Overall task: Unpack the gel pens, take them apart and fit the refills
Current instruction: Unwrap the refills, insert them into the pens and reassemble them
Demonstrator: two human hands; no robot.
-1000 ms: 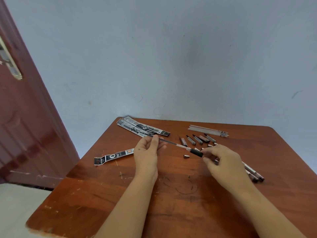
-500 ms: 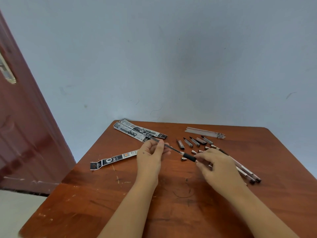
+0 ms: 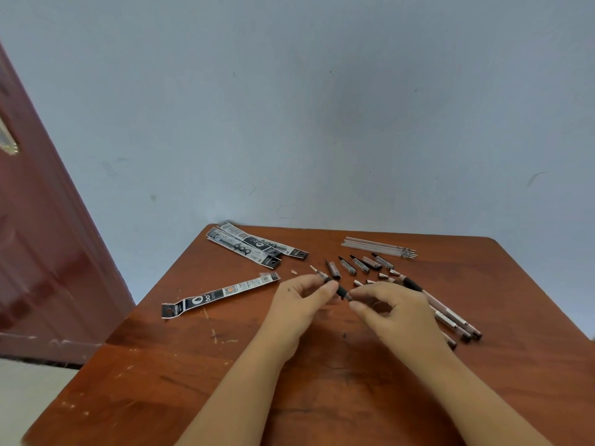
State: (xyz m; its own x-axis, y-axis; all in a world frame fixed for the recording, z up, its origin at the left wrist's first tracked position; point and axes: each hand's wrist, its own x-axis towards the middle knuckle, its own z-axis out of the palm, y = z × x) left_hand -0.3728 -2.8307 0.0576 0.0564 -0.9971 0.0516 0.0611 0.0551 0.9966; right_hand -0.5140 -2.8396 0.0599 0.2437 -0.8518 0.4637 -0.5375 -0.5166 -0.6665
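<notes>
Both hands have drawn together since a moment ago: the refill that stretched long between them then now shows only a short tip past the left hand (image 3: 297, 304), so it looks pushed most of the way into the pen barrel (image 3: 342, 290). That hand pinches the front end between thumb and fingers, with the pale tip poking out up and to the left. The right hand (image 3: 397, 312) pinches the barrel just behind its black grip, fingers curled round it; the rest of the barrel is hidden under the hand. The pen is held just above the counter (image 3: 322, 381), near its middle.

Judging by this, one refill is nearly seated, and the next step is likely screwing a nose cone on. Several small cones (image 3: 383, 275) lie just beyond the hands, with a row of caps (image 3: 354, 267) behind them. A bundle of spare refills (image 3: 378, 246) lies near the far edge. More pens (image 3: 446, 312) lie to the right, partly under the right hand. Empty wrappers (image 3: 254, 246) lie at the far left corner, and another wrapper (image 3: 222, 295) nearer, so unpacking seems done.
</notes>
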